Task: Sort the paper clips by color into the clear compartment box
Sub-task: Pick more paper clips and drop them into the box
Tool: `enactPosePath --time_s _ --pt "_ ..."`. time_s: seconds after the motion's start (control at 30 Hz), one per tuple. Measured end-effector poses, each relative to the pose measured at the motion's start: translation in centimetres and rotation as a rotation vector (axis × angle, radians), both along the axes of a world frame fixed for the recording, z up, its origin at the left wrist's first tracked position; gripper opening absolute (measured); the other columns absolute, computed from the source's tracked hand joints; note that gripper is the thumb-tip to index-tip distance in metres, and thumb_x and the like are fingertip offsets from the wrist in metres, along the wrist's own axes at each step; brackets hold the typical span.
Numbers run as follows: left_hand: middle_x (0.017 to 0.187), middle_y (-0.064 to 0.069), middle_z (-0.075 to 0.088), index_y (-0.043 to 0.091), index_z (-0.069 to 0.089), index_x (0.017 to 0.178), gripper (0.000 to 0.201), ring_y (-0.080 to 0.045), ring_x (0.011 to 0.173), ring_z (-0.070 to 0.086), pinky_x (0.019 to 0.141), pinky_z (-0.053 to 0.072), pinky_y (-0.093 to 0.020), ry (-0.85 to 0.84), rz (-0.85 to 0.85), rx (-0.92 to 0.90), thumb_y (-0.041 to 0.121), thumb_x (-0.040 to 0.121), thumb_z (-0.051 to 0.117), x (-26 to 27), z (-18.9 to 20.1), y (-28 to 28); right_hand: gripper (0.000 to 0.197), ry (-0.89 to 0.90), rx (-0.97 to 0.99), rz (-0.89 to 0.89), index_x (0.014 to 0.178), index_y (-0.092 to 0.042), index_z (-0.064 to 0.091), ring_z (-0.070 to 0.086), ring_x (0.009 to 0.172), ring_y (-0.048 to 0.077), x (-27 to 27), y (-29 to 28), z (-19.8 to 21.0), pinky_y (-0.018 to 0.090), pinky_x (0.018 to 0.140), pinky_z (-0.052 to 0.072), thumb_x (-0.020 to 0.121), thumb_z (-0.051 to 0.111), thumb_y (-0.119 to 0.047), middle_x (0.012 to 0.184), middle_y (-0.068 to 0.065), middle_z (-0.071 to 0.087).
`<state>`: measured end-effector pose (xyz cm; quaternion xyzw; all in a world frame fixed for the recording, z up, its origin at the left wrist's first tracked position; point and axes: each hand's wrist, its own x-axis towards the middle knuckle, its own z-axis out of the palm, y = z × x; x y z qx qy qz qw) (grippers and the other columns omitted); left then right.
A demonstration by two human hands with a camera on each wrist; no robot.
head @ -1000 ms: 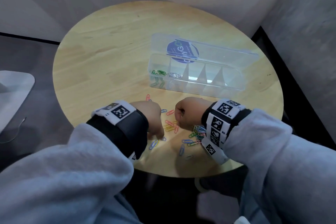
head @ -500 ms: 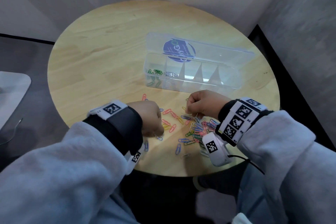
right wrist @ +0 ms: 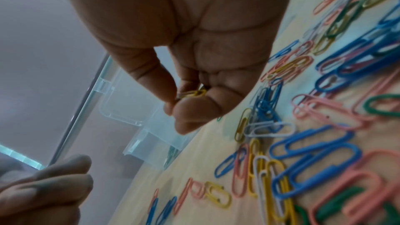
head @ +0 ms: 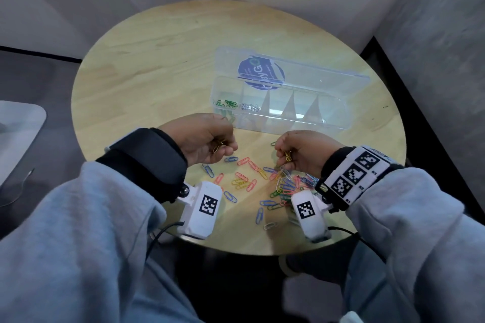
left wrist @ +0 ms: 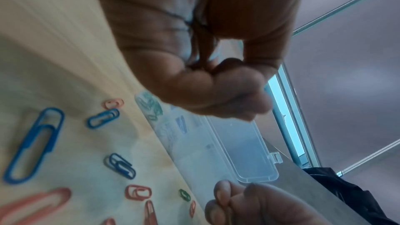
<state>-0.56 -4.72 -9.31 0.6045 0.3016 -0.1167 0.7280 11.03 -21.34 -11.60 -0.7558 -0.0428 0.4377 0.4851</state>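
Both hands hover just short of the clear box (head: 278,110): left hand (head: 207,140) and right hand (head: 301,151) each pinching yellow clips (head: 288,156). Risk: thin clips slipping from pinch, landing in green's compartment.

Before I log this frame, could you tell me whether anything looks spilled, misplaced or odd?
Nothing stands out. The loose paper clips on the table are simply the unsorted pile. The clear compartment box sits upright with its lid open; green and white clips are in separate compartments. Each hand holds yellow clips.

Bare table (head: 147,81) left of the clear compartment box (head: 333,118) — loose paper clips (head: 286,186) near edge.
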Motion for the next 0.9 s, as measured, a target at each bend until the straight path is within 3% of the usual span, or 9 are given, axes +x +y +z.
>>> enactPosePath --time_s 0.07,0.17,0.27,0.37,0.43,0.5,0.7,0.83,0.9 --pt "0.059 -0.004 0.046 0.015 0.039 0.058 0.033 -0.004 0.033 0.040 0.035 0.029 -0.011 0.024 -0.033 0.059 0.000 0.086 0.044 0.2 -0.3 -0.2 0.023 -0.083 -0.067 0.074 0.071 -0.007 0.048 0.044 0.052 0.018 0.0 0.1 -0.1 0.020 0.040 0.035 0.088 0.038 0.005 0.065 0.009 0.044" --pt "0.060 -0.001 0.041 0.019 0.039 0.061 0.032 -0.010 0.042 0.030 0.041 0.020 -0.015 0.057 -0.169 0.298 0.008 0.083 0.060 0.6 -0.9 -0.5 0.014 -0.368 -0.341 0.381 0.072 -0.015 0.053 0.044 0.052 0.015 -0.1 0.2 0.1 0.023 0.047 0.037 0.085 0.059 -0.013 0.061 0.000 0.048" --pt "0.069 0.000 0.052 0.020 0.052 0.072 0.022 -0.014 0.054 0.043 0.051 0.036 -0.021 0.117 -0.418 0.637 0.028 0.076 0.072 0.6 -1.5 -1.3 0.013 -0.554 -0.496 0.552 0.073 -0.020 0.057 0.050 0.062 0.011 -0.5 0.7 0.4 0.023 0.056 0.040 0.078 0.068 -0.024 0.064 -0.007 0.055" --pt "0.075 0.002 0.065 0.021 0.060 0.076 0.023 -0.018 0.078 0.061 0.070 0.044 -0.027 0.221 -0.582 0.882 0.038 0.072 0.074 0.5 -2.0 -2.2 0.012 -0.579 -0.529 0.606 0.075 -0.020 0.060 0.051 0.060 0.007 -1.0 1.2 0.4 0.021 0.053 0.039 0.075 0.072 -0.022 0.063 -0.010 0.058" --pt "0.081 0.001 0.068 0.018 0.066 0.081 0.026 -0.019 0.085 0.065 0.068 0.042 -0.026 0.263 -0.615 0.985 0.039 0.071 0.075 0.6 -2.3 -2.7 0.012 -0.598 -0.553 0.631 0.079 -0.020 0.061 0.048 0.057 0.006 -1.3 1.5 0.3 0.022 0.050 0.036 0.075 0.072 -0.021 0.062 -0.010 0.054" --pt "0.083 0.000 0.068 0.016 0.069 0.088 0.031 -0.020 0.081 0.063 0.063 0.040 -0.024 0.295 -0.640 1.052 0.040 0.070 0.075 0.9 -2.3 -3.0 0.013 -0.618 -0.579 0.661 0.081 -0.020 0.060 0.048 0.059 0.007 -1.6 1.9 0.2 0.021 0.050 0.035 0.075 0.072 -0.022 0.065 -0.010 0.052" --pt "0.078 0.000 0.059 0.017 0.064 0.086 0.027 -0.020 0.072 0.054 0.049 0.031 -0.022 0.330 -0.711 1.185 0.039 0.072 0.073 1.5 -2.4 -4.3 0.005 -0.661 -0.624 0.768 0.082 -0.017 0.061 0.054 0.078 0.017 -2.1 2.5 -0.1 0.024 0.064 0.043 0.079 0.063 -0.015 0.083 -0.001 0.059" --pt "0.079 -0.001 0.058 0.016 0.067 0.087 0.013 -0.019 0.070 0.051 0.045 0.029 -0.022 0.335 -0.754 1.231 0.025 0.078 0.067 1.7 -2.6 -4.9 0.005 -0.637 -0.621 0.781 0.076 -0.016 0.064 0.056 0.074 0.017 -2.0 2.1 -0.4 0.023 0.064 0.046 0.076 0.065 -0.012 0.076 0.000 0.061" --pt "0.082 -0.001 0.059 0.013 0.070 0.095 0.018 -0.019 0.072 0.053 0.044 0.029 -0.022 0.344 -0.773 1.238 0.017 0.079 0.063 1.8 -2.7 -5.1 0.013 -0.586 -0.571 0.724 0.066 -0.017 0.060 0.055 0.068 0.017 -1.6 1.6 -0.3 0.023 0.060 0.045 0.075 0.068 -0.011 0.067 -0.001 0.058"
